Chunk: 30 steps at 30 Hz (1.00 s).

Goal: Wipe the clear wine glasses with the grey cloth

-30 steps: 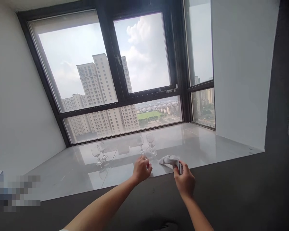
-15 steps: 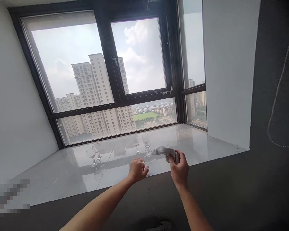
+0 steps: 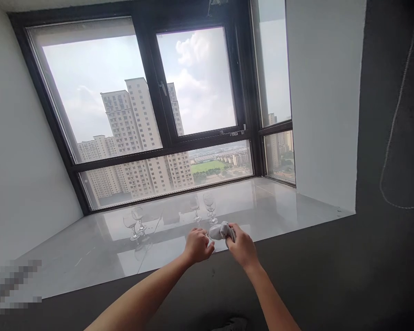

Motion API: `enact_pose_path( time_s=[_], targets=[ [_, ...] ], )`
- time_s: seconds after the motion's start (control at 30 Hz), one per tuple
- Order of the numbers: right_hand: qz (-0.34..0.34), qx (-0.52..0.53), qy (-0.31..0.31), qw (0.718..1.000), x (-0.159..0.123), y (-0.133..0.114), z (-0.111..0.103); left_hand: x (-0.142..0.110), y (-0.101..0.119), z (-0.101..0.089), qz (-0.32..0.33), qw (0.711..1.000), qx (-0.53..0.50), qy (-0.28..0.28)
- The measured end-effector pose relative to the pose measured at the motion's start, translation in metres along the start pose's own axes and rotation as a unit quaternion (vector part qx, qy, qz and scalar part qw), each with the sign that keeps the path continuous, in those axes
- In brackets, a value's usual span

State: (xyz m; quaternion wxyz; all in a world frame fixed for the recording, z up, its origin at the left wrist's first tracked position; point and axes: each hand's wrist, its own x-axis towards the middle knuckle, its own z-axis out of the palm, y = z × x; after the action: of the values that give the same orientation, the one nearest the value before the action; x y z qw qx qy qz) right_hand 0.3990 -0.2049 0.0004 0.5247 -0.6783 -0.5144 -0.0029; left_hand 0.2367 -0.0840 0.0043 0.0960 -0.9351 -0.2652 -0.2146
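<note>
While the right grip (image 3: 242, 247) clenched the cloth (image 3: 223, 231) and the left grip (image 3: 197, 245) seemingly held a glass (image 3: 209, 235), light pressure and steady support mattered most.

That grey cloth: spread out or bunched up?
Bunched up: the grey cloth shows as a compact, creased lump at the right hand, not a flat sheet.
</note>
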Motion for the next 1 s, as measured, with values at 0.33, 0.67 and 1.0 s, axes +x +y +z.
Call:
enact_pose_path(
  time_s=[0.33, 0.67, 1.0],
  targets=[
    [0.02, 0.15, -0.007, 0.989, 0.008, 0.004, -0.005, -0.001, -0.002, 0.003, -0.001, 1.0, -0.015, 0.013],
    [0.077, 0.081, 0.12, 0.986, 0.014, 0.027, -0.023, 0.0, -0.005, 0.007, -0.033, 0.999, -0.027, 0.019],
    [0.041, 0.09, 0.012, 0.995, 0.011, 0.022, -0.008, 0.0, -0.001, 0.004, -0.019, 0.999, -0.028, 0.016]
  ],
)
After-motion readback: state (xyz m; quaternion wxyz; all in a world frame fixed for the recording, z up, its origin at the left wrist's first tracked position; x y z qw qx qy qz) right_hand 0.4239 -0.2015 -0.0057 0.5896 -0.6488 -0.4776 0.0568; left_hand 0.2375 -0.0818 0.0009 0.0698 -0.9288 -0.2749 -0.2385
